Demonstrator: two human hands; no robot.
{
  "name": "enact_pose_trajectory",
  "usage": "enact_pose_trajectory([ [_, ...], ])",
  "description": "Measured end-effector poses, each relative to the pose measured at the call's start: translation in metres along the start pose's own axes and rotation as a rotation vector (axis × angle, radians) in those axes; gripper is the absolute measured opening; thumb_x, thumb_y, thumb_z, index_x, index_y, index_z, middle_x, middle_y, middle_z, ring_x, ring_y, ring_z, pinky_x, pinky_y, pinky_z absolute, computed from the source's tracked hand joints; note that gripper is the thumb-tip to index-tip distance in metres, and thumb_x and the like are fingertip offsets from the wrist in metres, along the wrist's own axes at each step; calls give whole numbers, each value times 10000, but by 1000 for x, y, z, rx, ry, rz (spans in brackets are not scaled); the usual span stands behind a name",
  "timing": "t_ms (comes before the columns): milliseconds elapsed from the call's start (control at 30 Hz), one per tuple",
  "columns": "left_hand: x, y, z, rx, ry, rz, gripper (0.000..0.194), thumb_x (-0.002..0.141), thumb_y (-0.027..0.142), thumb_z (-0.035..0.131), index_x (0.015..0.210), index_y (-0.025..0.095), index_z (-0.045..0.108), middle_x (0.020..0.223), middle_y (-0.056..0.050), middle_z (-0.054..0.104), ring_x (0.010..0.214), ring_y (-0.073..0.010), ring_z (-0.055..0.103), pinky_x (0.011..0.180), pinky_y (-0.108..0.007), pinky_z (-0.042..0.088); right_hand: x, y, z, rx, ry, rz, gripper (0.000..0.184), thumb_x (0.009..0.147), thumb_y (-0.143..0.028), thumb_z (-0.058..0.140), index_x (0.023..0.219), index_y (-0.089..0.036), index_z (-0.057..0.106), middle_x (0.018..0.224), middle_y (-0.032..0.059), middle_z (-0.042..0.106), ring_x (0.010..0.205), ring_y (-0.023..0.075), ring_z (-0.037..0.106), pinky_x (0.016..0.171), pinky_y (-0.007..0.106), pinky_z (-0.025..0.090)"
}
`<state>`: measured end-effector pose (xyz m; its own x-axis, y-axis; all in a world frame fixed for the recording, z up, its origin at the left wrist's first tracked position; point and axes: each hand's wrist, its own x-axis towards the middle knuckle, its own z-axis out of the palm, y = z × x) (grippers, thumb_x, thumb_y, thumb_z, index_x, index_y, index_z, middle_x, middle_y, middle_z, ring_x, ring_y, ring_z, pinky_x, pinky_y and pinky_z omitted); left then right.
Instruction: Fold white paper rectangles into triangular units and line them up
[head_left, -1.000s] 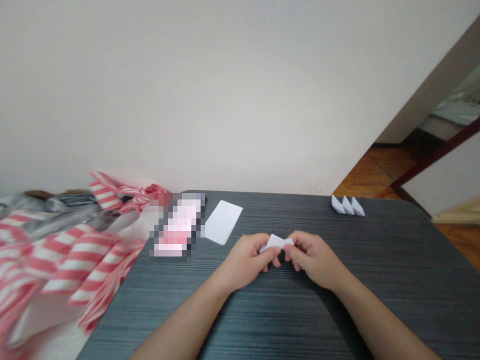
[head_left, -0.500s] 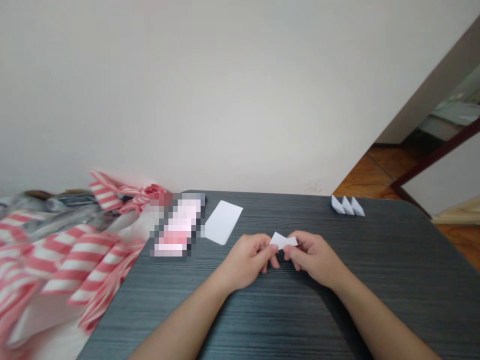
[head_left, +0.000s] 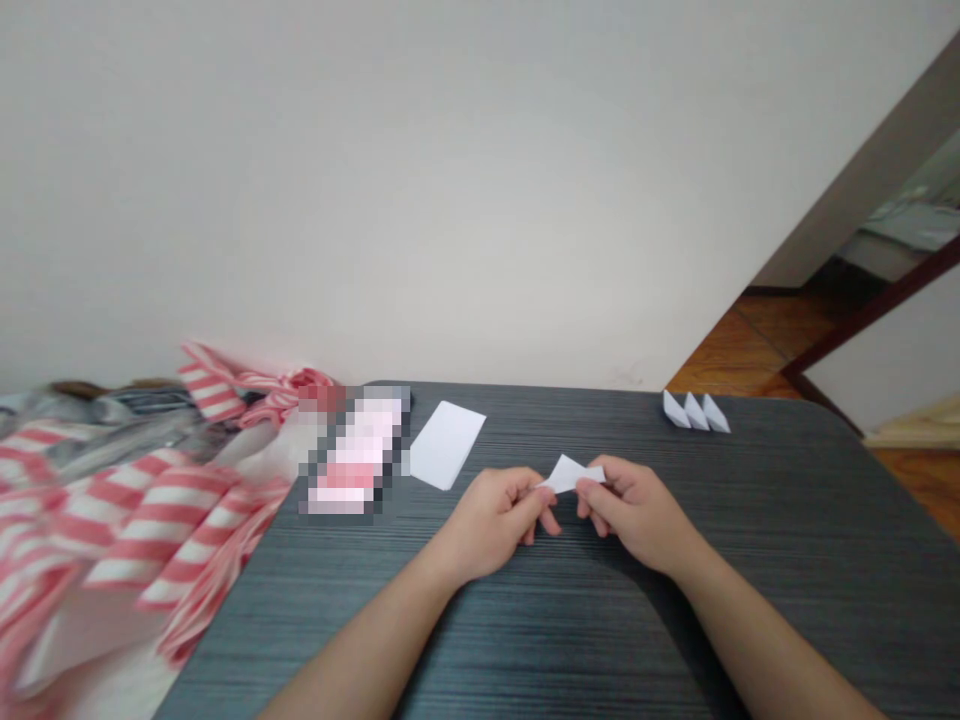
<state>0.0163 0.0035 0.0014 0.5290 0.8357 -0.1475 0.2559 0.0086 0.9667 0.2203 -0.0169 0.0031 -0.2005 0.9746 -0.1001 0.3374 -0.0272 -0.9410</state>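
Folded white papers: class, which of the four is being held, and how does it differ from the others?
The folded white paper between the left hand and right hand; the other three sit untouched in a row.

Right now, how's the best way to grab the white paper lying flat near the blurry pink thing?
I'd pinch the flat white paper by its far-right corner, coming from the right. It lies flat, so a fingertip may need to lift that corner first. That side's away from the blurry pink thing, leaving more finger room. The left hand is pinching the folded paper.
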Motion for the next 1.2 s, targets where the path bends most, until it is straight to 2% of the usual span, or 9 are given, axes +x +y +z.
enact_pose_trajectory([
  [267, 0, 3, 0, -24, 2, 15, 298, 920, 359, 519, 748, 143, 632, 690, -41, 707, 497, -89, 518, 500, -189, 400, -1, 2, 0, -9, -11, -12, 232, 917, -278, 548, 718, -175, 607, 491, -47, 546, 436, 92, 456, 471, 202, 345],
  [433, 1, 4, 0, -20, -41, 58, 227, 907, 323, 543, 865, 139, 669, 787, -49, 710, 565, -99, 553, 534, -194, 416, -1, -1, 1, -9, -56, -18, 209, 902, -256, 559, 718, -171, 615, 510, -37, 573, 443, 97, 484, 485, 208, 370],
  [567, 1, 6, 0, 23, -60, 54, 262, 921, 307, 524, 771, 143, 664, 730, -27, 691, 553, -90, 531, 533, -184, 402, 0, -4, 4, -26, -89, -9, 216, 894, -250, 561, 700, -171, 612, 503, -37, 569, 434, 93, 487, 479, 204, 369],
  [900, -1, 5, -1, 32, -36, 47, 275, 929, 304, 510, 777, 136, 666, 710, -28, 685, 539, -87, 525, 525, -184, 401, 0, 3, 2, -37, -33, -5, 246, 912, -285, 550, 702, -179, 620, 480, -45, 556, 424, 92, 464, 473, 202, 359],
  [1067, 1, 5, 1, -63, -20, 67, 142, 894, 279, 575, 894, 143, 615, 814, -28, 678, 549, -76, 531, 512, -183, 411, 1, 1, 2, -38, -34, 10, 240, 906, -273, 550, 694, -178, 612, 468, -47, 551, 422, 96, 481, 474, 202, 371],
  [1200, 2, -1, 2, -130, 5, 79, 211, 895, 304, 594, 1050, 185, 515, 799, -1, 658, 529, -76, 542, 491, -181, 403, 1, 1, 2, -30, -48, 15, 228, 896, -273, 562, 697, -176, 620, 474, -46, 550, 418, 93, 489, 465, 200, 373],
])
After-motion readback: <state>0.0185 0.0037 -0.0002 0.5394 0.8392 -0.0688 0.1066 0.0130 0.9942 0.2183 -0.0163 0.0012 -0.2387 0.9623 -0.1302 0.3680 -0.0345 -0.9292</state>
